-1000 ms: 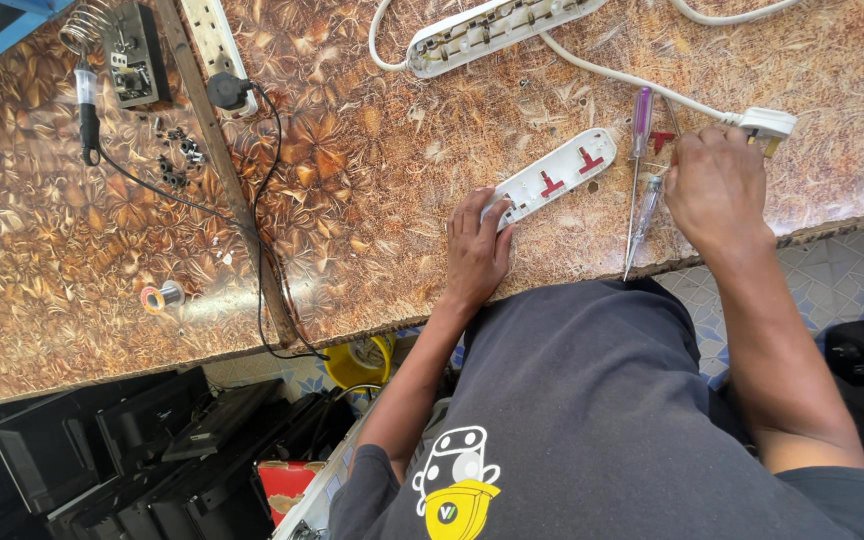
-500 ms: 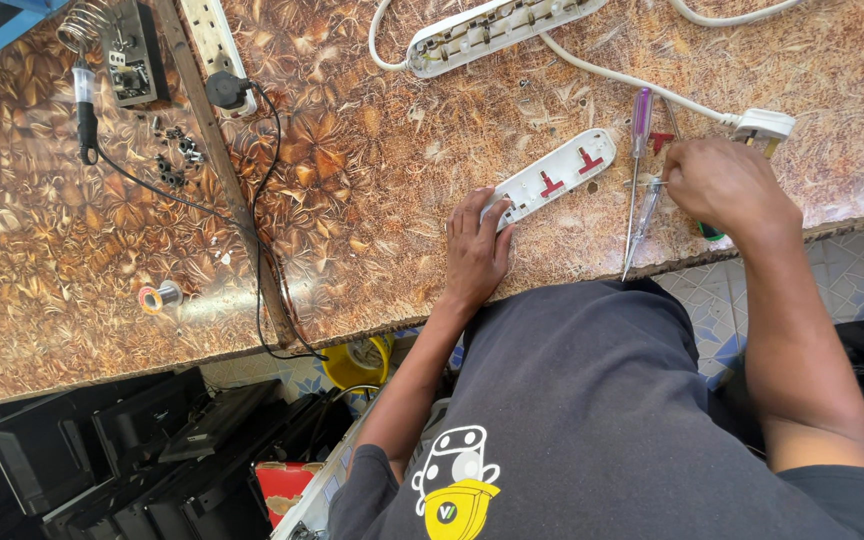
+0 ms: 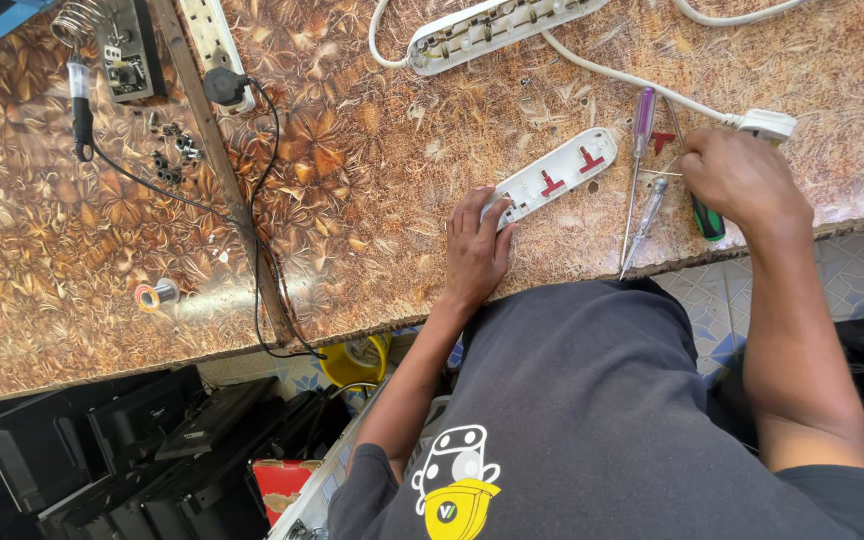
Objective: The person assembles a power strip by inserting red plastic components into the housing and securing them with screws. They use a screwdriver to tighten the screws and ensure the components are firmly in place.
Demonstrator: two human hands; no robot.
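Observation:
A white power strip cover [image 3: 564, 172] with red shutters lies tilted on the patterned brown table [image 3: 372, 200]. My left hand [image 3: 474, 250] presses down on its near end, fingers curled over the edge. My right hand [image 3: 742, 180] is closed over a green-handled screwdriver [image 3: 709, 222], whose handle sticks out below my palm. A purple-handled screwdriver [image 3: 642, 118] and a clear-handled tester screwdriver [image 3: 649, 205] lie between my hands. A white plug [image 3: 770, 124] on a white cord sits just beyond my right hand.
An opened white power strip [image 3: 497, 25] lies at the far edge. At left are a soldering iron [image 3: 82, 110], loose screws [image 3: 177, 150], a black plug [image 3: 224, 86] with its cable, a wooden strip [image 3: 232, 200] and a solder roll [image 3: 148, 296]. Black cases [image 3: 132, 440] sit under the table.
My right hand has shifted slightly and settled over the green screwdriver, whose handle shows below it. My left hand stays on the cover.

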